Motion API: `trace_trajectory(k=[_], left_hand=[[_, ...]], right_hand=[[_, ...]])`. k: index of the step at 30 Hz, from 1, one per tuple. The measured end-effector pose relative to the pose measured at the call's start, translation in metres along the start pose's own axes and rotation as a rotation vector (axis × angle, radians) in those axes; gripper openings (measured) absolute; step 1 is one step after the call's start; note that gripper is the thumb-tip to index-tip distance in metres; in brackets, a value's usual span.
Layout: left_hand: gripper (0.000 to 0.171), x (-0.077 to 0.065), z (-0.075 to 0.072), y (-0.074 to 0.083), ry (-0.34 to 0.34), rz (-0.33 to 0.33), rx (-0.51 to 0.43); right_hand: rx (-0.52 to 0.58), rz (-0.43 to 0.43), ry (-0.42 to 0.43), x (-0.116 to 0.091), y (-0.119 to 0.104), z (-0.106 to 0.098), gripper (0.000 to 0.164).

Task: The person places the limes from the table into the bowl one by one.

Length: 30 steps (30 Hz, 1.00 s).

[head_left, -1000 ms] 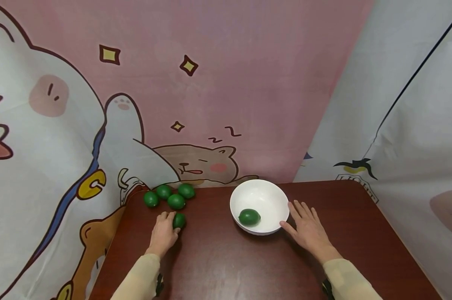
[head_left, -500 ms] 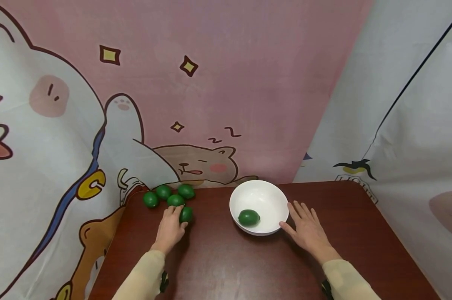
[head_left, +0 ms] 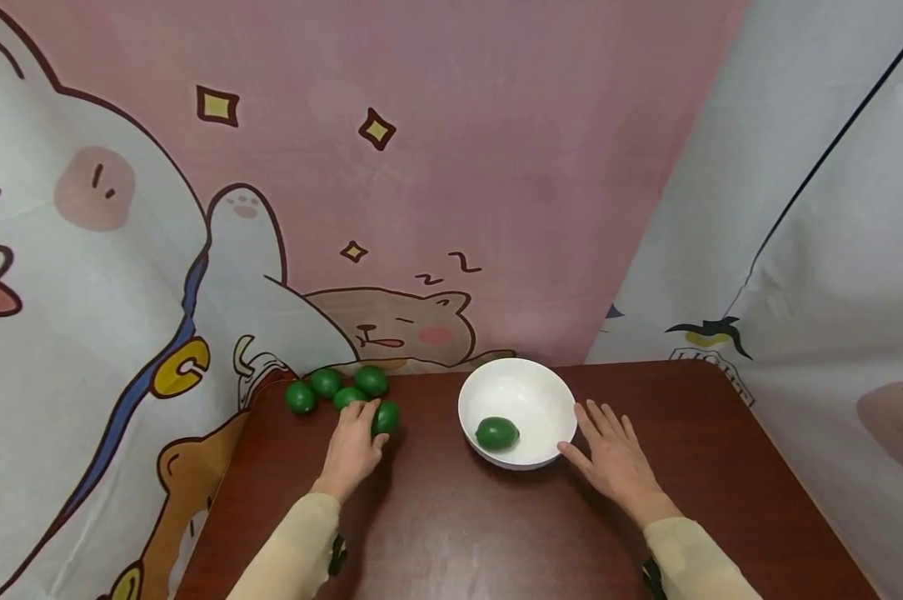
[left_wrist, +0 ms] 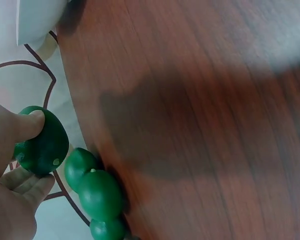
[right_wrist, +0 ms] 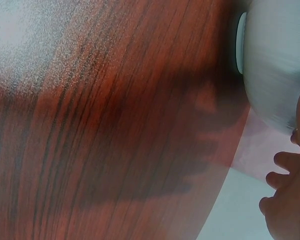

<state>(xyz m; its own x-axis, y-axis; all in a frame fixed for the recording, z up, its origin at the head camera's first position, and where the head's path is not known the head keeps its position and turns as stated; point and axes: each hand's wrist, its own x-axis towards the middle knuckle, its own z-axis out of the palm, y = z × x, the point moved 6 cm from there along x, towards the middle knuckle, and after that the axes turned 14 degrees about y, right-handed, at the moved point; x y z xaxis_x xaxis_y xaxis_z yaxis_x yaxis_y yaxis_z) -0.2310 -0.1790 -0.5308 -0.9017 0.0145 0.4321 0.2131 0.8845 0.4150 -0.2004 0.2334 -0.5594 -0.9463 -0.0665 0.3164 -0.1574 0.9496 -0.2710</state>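
Note:
My left hand [head_left: 350, 454] holds a dark green lime [head_left: 386, 418] between thumb and fingers. In the left wrist view the grip shows clearly: the thumb lies across the upper side of the lime [left_wrist: 50, 140], the fingers beneath it, and the lime is raised above the table. Right of the middle stands a white bowl [head_left: 534, 400] with one lime [head_left: 498, 434] lying at the bottom. Beside the bowl's right rim is my right hand [head_left: 616, 467], fingers straight and spread, with the thumb and index finger right at the rim. The right wrist view has the bowl's outer wall [right_wrist: 275, 65] close to those fingers.
Several more limes [head_left: 326, 383] sit together at the table's back left corner, just behind the left hand. Behind the reddish-brown table [head_left: 451, 533] hangs a cloth backdrop [head_left: 541, 208] with cartoon animals, close to the back edge.
My left hand has moved right and a little farther back with the lime in its grip, from the front of the lime group toward the bowl. The right hand and bowl stay put.

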Motion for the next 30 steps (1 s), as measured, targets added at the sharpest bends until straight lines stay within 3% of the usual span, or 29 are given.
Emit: trace_trajectory(k=[11,30], left_hand=[[0.060,0.005,0.000,0.018,0.000,0.044,-0.004],[0.062,0.010,0.003,0.040,0.002,0.048,-0.078]], right_hand=[[-0.009,0.008,-0.029,0.001,0.002,0.002,0.089],[-0.005,0.014,-0.029,0.000,0.002,0.002,0.089]])
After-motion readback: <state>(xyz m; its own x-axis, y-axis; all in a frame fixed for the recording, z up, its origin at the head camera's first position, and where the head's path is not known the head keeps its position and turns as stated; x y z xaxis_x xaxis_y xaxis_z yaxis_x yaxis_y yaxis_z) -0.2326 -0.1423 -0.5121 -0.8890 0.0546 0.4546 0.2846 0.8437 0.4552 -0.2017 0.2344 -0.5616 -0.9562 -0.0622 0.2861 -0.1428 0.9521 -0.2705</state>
